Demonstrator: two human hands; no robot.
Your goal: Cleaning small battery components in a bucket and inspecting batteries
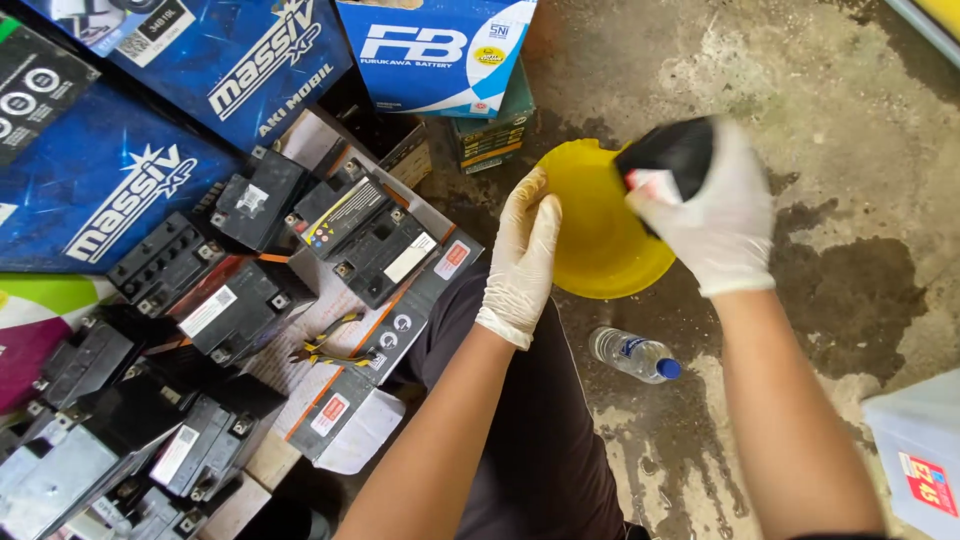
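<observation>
- Stained, damp concrete floor [830, 120] spreads under everything, with dark wet patches around the spot where the person crouches.
- Off to one side, a crowd of small black batteries [370, 235] sits on flattened cardboard, with blue cartons [130, 170] stacked behind them and a blue-and-white box [435, 55] further back.
- Both hands wear pale rubber gloves. The left hand [520, 260] rests against the near rim of a yellow basin [600, 240] that sits on the floor; its fingers lie together and flat along the edge, steadying it rather than clamping it.
- The right hand [720, 215] is wrapped around a small black battery [668, 158], fingers closed tightly on its casing, holding it tipped over the far side of the basin.
- So the battery is off the floor, gripped from the side, and directly above the basin's bowl, its lower end close to the yellow surface.
- My reading: the emptying of this one battery into the basin is under way. I cannot tell whether liquid is running out, as the hand blurs slightly.
- Many batteries lie untouched in the pile, so most of the work looks left to do.
- A clear plastic bottle [632, 355] with a blue cap lies on its side just beside the person's knee, and a white jerrycan [920, 460] stands at the right edge.
</observation>
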